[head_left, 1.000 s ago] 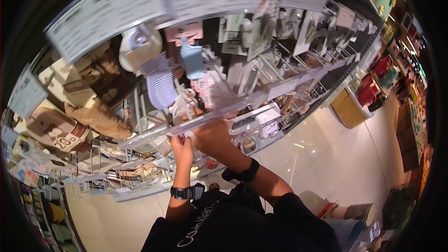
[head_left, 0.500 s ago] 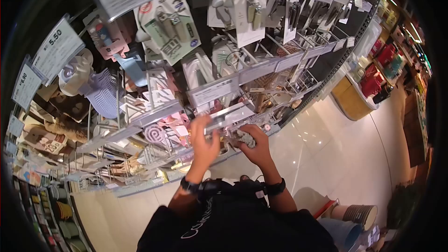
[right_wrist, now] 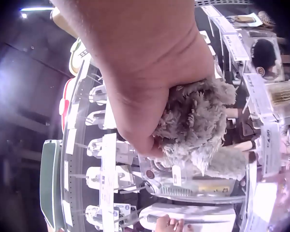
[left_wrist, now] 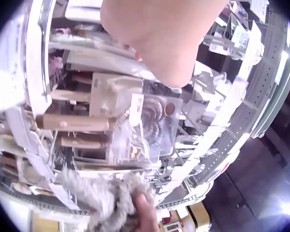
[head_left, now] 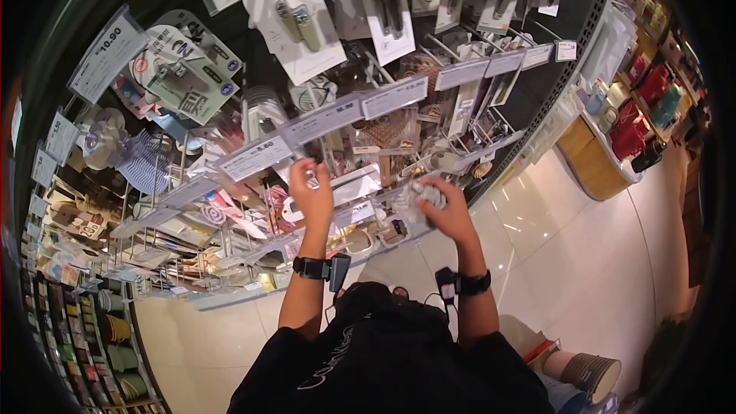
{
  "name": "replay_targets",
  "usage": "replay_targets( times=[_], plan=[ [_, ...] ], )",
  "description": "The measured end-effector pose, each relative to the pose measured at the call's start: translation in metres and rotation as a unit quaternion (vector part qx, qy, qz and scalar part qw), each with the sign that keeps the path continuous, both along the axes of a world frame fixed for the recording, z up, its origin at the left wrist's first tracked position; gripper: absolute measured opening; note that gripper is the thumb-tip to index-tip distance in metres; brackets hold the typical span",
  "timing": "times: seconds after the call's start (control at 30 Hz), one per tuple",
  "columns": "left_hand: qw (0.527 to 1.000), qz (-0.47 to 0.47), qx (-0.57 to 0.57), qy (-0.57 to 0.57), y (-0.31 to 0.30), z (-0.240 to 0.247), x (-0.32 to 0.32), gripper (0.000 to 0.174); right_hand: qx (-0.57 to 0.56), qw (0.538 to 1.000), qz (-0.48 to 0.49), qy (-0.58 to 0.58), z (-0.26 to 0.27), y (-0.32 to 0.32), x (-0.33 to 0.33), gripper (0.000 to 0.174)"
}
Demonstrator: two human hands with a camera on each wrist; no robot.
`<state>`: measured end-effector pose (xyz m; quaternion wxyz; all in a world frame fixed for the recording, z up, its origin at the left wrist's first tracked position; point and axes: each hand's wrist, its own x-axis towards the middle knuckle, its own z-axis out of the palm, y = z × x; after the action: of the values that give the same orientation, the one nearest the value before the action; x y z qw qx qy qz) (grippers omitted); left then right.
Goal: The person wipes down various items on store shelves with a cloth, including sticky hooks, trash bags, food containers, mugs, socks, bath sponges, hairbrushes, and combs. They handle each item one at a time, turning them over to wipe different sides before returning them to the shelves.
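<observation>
My right hand point(head_left: 452, 215) grips a fluffy grey bundle point(right_wrist: 195, 125), thumb and fingers curled round it, in front of the rack. Shaggy, looped folds of the bundle fill the lower part of the left wrist view, and its exact kind does not show. My left hand point(head_left: 310, 198) is raised beside the price strip point(head_left: 333, 119) with its fingers loosely bent. No item shows in it. A white boxed item point(head_left: 360, 188) hangs just right of the left hand, below the strip.
Carded nail clippers point(head_left: 303, 27) hang along the upper hooks. Brown-handled brushes point(left_wrist: 77, 122) hang on the rack between the hands. Purple ribbed item point(head_left: 146, 165) is at the left. Stacked tubs point(head_left: 586, 372) stand on the floor at lower right.
The body and view have shifted rightward along the rack. The hands have separated, the left by the price strip, the right carrying the fluffy grey bundle further right.
</observation>
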<state>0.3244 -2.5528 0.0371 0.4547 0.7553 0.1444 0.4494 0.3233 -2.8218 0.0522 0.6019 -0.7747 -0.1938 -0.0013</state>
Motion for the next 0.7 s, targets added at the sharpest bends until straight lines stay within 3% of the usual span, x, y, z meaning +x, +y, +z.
replay_targets(
  times=[0.07,0.1,0.17,0.2,0.27,0.43,0.53,0.6,0.7],
  plan=[
    [0.98,-0.171,-0.094,0.033,-0.026,0.009,0.015,0.037,0.06,0.996,-0.037,-0.046,0.008,-0.001,0.026,0.042],
    [0.98,-0.172,-0.093,0.031,-0.035,0.009,0.025,0.037,0.06,0.996,-0.038,-0.047,0.014,0.003,0.039,0.042],
    [0.952,-0.202,-0.23,-0.011,-0.051,0.005,0.04,0.042,0.08,0.994,-0.046,-0.052,0.022,0.013,0.055,0.051],
    [0.952,-0.203,-0.23,-0.013,-0.057,0.011,0.037,0.042,0.079,0.994,-0.047,-0.055,0.018,0.016,0.059,0.051],
    [0.913,-0.326,-0.243,0.027,-0.065,0.029,0.031,0.043,0.065,0.996,-0.014,-0.055,0.02,0.026,0.07,0.056],
    [0.911,-0.307,-0.273,0.038,-0.059,0.035,0.021,0.04,0.058,0.992,-0.077,-0.075,0.042,0.021,0.057,0.037],
    [0.91,-0.303,-0.279,0.044,-0.064,0.041,0.008,0.039,0.059,0.993,-0.066,-0.075,0.051,0.011,0.05,0.036],
    [0.803,-0.351,-0.482,-0.03,-0.082,0.056,-0.007,0.039,0.035,0.997,-0.04,-0.062,0.067,0.008,0.037,0.036],
    [0.759,-0.378,-0.528,-0.039,-0.09,0.066,-0.015,0.038,-0.007,0.998,-0.017,-0.059,0.074,0.005,0.019,0.037]
  ],
)
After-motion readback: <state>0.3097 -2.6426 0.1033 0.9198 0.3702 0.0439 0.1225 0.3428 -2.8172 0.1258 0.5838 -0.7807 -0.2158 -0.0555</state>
